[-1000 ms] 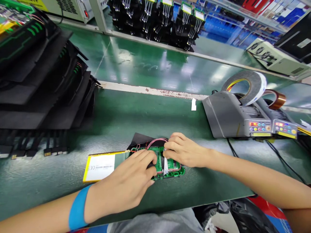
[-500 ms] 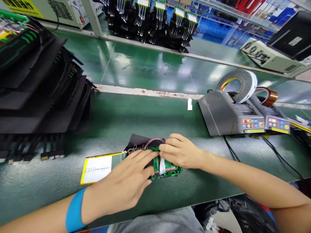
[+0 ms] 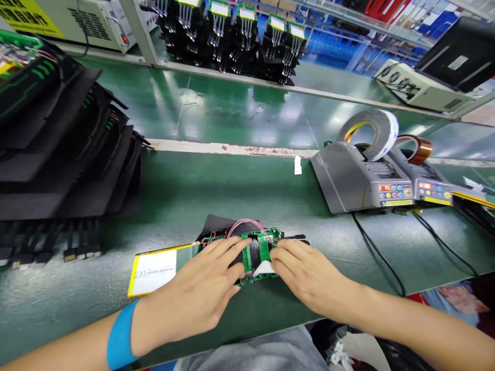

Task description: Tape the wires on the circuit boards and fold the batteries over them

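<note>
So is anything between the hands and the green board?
No. Both hands lie right on the green board: the left hand presses its left part, and the right hand touches the white strip at its near edge.

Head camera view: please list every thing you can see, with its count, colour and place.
circuit board: one, green, on the bench under both hands
wires: a few, pink and red, looped over the board's far edge
white strip: one, on the board, at the right fingers
battery pack: one, yellow-edged with white label, left of the board
black sheet: one, under the board
tape dispensers: two, grey, right
tape rolls: two, one grey, one amber, on the dispensers
black trays: a stack, left
bench mat: green
wristband: one, blue, left wrist
left hand: flat on the board
right hand: fingertips on the strip
</note>
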